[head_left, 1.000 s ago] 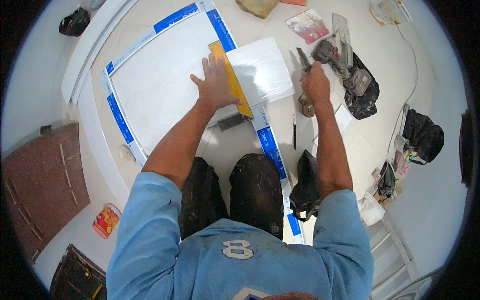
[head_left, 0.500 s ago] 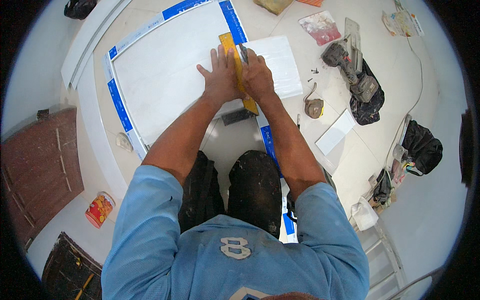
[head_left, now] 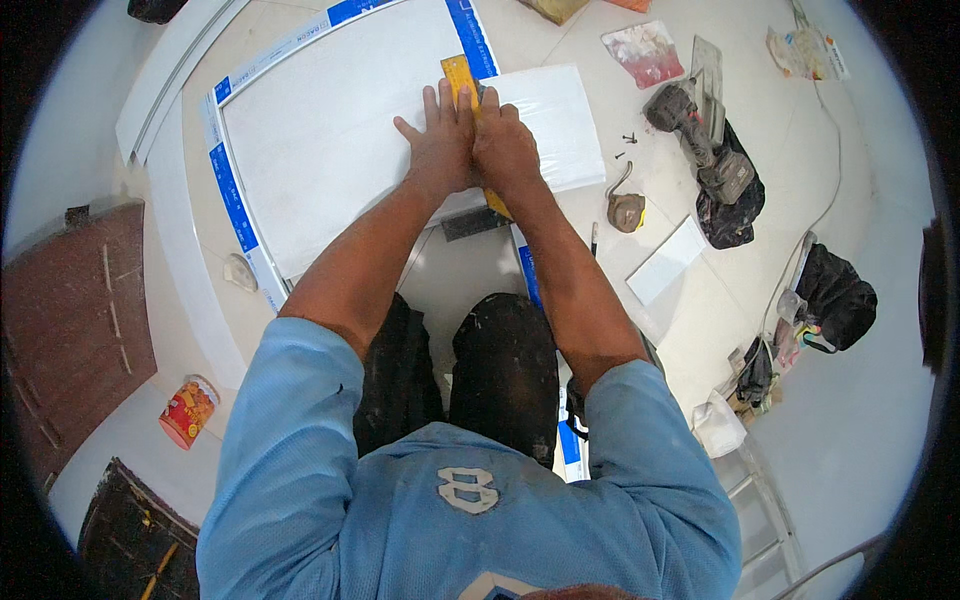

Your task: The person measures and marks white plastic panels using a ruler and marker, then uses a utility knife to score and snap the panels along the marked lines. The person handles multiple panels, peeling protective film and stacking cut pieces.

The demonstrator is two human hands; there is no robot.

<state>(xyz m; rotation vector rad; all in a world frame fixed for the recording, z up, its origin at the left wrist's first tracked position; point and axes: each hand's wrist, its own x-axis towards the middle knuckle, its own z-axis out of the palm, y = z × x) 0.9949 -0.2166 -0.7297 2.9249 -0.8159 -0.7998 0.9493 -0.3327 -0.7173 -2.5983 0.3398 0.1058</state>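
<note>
A large white panel (head_left: 320, 140) lies on the floor in front of me, with a yellow straightedge (head_left: 457, 72) across its right part. My left hand (head_left: 441, 145) presses flat on the panel and the straightedge, fingers spread. Close against it, my right hand (head_left: 506, 145) is closed around a grey utility knife, mostly hidden by the fingers, along the straightedge's right side. To the right, the panel's white end piece (head_left: 560, 125) sticks out past the blue-and-white frame strip (head_left: 472, 40). A dark grey block (head_left: 475, 223) sits at the panel's near edge.
Right of the panel lie a tape measure (head_left: 626, 212), several screws (head_left: 628, 140), a white offcut (head_left: 667, 260) and a cordless drill (head_left: 700, 150) beside a trowel (head_left: 706, 65). A black bag (head_left: 838, 290) rests by the right wall. At left stands a red-and-yellow tub (head_left: 189, 412).
My right hand has shifted slightly left, up against my left hand, and now covers more of the knife and straightedge. My left hand stays pressed down. The whole view has tilted a little.
</note>
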